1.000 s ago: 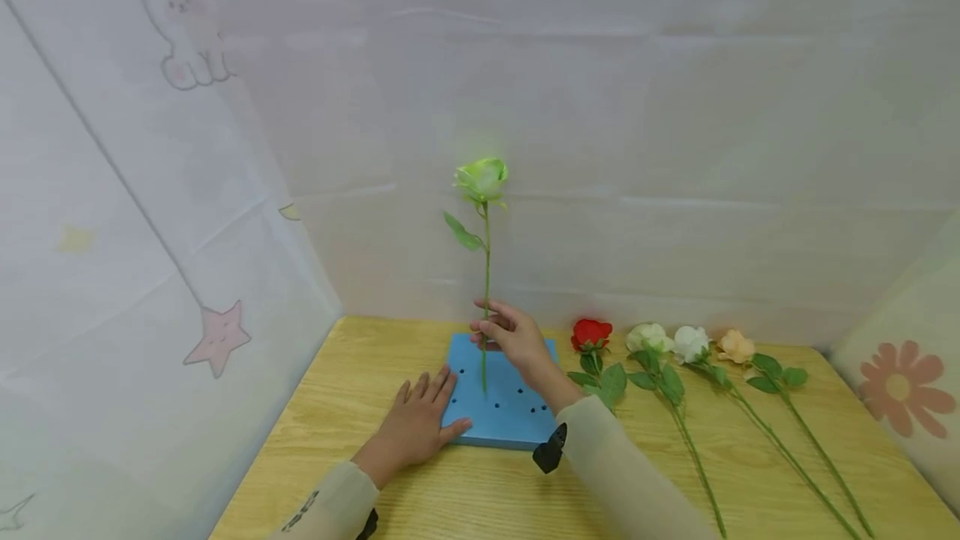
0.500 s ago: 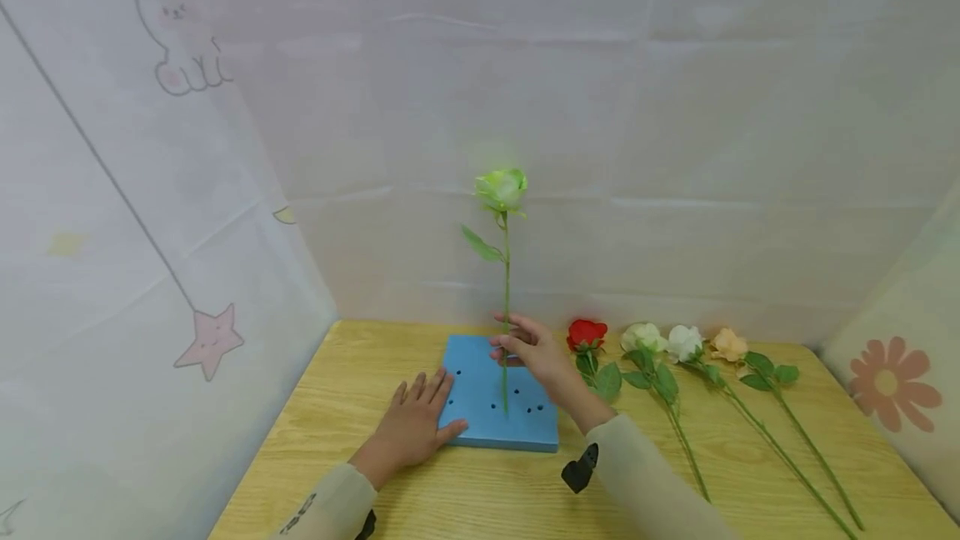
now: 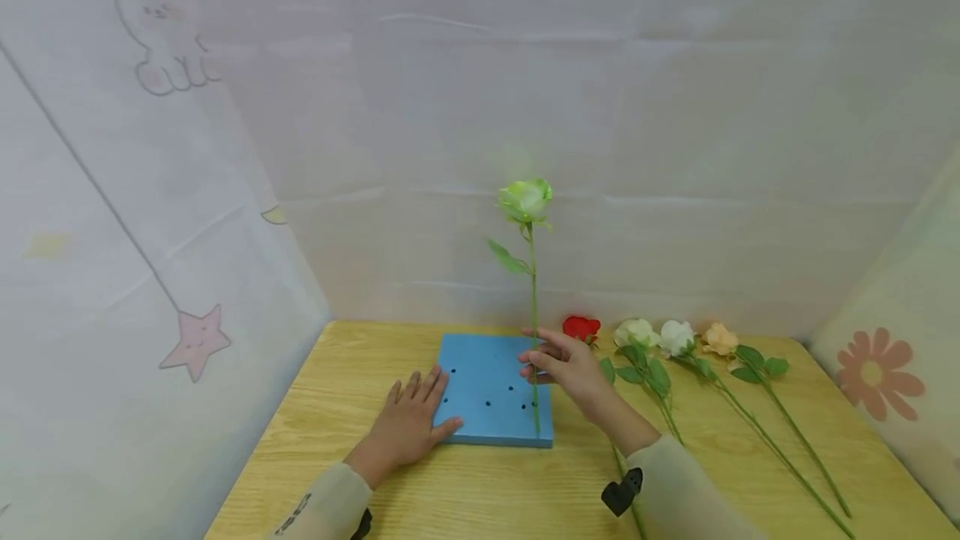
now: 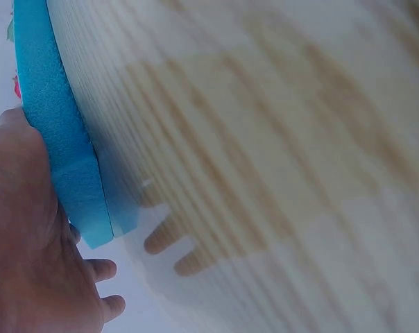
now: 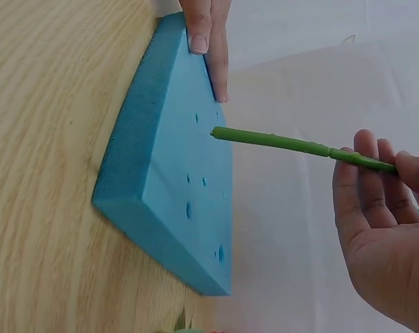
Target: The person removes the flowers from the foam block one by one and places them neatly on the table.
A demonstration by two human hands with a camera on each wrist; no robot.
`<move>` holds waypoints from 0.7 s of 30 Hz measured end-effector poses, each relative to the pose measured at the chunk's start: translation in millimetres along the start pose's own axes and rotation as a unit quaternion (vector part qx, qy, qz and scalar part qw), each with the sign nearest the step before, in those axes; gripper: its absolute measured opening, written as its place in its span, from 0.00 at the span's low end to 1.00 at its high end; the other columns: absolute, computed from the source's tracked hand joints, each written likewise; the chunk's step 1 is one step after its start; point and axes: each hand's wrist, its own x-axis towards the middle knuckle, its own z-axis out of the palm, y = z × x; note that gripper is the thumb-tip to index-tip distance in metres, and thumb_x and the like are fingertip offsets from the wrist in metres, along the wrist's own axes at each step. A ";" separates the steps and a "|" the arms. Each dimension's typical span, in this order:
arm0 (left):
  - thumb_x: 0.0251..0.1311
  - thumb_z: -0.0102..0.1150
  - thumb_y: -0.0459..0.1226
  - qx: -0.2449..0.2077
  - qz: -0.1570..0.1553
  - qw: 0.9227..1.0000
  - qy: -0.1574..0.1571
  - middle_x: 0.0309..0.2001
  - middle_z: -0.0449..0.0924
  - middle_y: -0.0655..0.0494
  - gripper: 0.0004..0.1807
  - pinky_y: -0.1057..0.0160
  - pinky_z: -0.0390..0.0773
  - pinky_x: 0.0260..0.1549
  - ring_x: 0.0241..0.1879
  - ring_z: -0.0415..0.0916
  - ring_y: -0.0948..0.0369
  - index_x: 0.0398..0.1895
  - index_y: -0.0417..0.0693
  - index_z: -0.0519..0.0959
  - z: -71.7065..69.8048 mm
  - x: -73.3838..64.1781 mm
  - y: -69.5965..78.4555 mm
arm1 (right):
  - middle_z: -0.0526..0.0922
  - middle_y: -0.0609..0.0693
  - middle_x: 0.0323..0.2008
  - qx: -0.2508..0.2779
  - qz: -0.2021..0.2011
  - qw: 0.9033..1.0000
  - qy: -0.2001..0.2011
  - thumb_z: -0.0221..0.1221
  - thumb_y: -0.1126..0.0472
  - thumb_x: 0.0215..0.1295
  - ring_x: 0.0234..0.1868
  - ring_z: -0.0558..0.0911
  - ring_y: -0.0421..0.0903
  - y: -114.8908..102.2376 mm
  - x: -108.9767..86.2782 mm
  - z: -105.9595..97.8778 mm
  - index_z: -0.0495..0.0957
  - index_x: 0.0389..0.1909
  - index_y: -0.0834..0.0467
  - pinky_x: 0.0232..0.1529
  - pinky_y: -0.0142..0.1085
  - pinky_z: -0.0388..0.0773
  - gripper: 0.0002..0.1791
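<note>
In the head view my right hand [image 3: 566, 369] pinches the stem of a green artificial rose [image 3: 527, 201], held upright over the right part of a blue foam block [image 3: 480, 365]. The right wrist view shows the stem's lower end [image 5: 265, 140] apart from the block's holed face, with thumb and fingers around the stem higher up. My left hand [image 3: 408, 423] lies flat with fingers spread at the block's left edge, its thumb over the front left corner. Several small dark holes dot the foam.
To the right on the wooden table [image 3: 360, 357] lie a red rose [image 3: 581, 328], a cream rose [image 3: 637, 332], a white rose [image 3: 677, 338] and a peach rose [image 3: 720, 339], stems toward the front. A pale cloth backdrop [image 3: 450, 148] stands behind.
My right hand has carried the green rose rightward and a little nearer across the block, from its middle to its right side. The left hand stays at the block's left edge.
</note>
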 end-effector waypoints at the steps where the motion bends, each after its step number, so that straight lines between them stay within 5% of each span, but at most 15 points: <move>1: 0.70 0.34 0.70 0.001 0.001 1.000 0.003 0.82 0.45 0.48 0.49 0.32 0.50 0.71 0.78 0.47 0.38 0.83 0.49 0.50 1.6 0.5 -1.3 | 0.87 0.59 0.46 -0.003 0.000 1.000 -0.002 0.60 0.62 0.73 0.44 0.89 0.52 -0.1 -2.8 -2.2 0.72 0.70 0.55 0.49 0.46 0.85 0.26; 8: 0.68 0.29 0.73 0.006 0.001 1.000 0.006 0.82 0.43 0.51 0.50 0.32 0.50 0.71 0.78 0.46 0.39 0.83 0.51 0.48 5.6 2.5 -6.7 | 0.86 0.56 0.47 -0.014 0.009 1.000 -0.010 0.59 0.61 0.74 0.46 0.88 0.55 -2.8 -21.4 -14.5 0.71 0.71 0.55 0.49 0.46 0.85 0.26; 21: 0.71 0.36 0.69 -0.012 0.007 1.000 0.005 0.81 0.46 0.47 0.48 0.30 0.49 0.70 0.77 0.48 0.36 0.82 0.48 0.51 2.3 1.1 -3.4 | 0.84 0.59 0.48 -0.020 0.020 1.000 -0.005 0.59 0.59 0.75 0.47 0.86 0.56 -5.1 -50.6 -35.2 0.68 0.73 0.56 0.49 0.48 0.84 0.28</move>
